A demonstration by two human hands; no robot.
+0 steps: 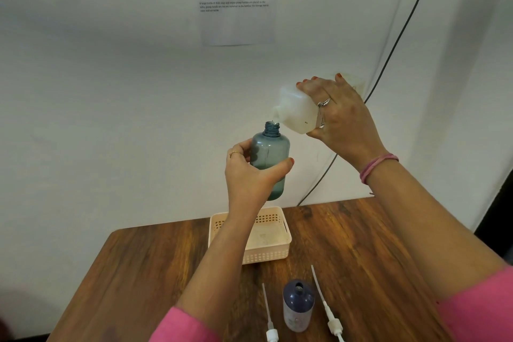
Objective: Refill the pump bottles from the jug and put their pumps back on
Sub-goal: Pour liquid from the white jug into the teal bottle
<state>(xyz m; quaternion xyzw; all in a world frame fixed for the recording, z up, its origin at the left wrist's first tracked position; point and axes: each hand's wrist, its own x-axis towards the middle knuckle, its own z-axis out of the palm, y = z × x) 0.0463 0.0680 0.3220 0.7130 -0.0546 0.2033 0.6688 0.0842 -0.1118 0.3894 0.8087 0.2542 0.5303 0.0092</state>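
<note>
Filling the first pump bottle, with the basket (pixel 273 251) as landmark. My left hand (pixel 249 172) is wrapped around the blue-grey bottle (pixel 270 155), thumb on its front and fingers behind, holding it upright in the air above the basket. My right hand (pixel 337 116) is clamped on the base end of the white jug (pixel 298 110), tilted so that its spout sits just above and to the right of the open bottle neck, higher still above the basket. Whether liquid is running across the small gap cannot be told; only a darker band low in the bottle suggests some fill.

To do this step well, I judge that I should bring the spout directly over the neck before tipping further, raise the jug's base slowly so the stream stays thin, and keep the bottle vertical and steady. The neck is narrow, so a sudden surge would likely spill down the bottle's shoulder onto my fingers. Stopping below the neck should leave room for the pump tube.

Nearer me than the basket, on the wooden table (pixel 361 244), a second bottle (pixel 298 305) stands open between two loose pumps (pixel 270 325) (pixel 331 316), both lying flat.
</note>
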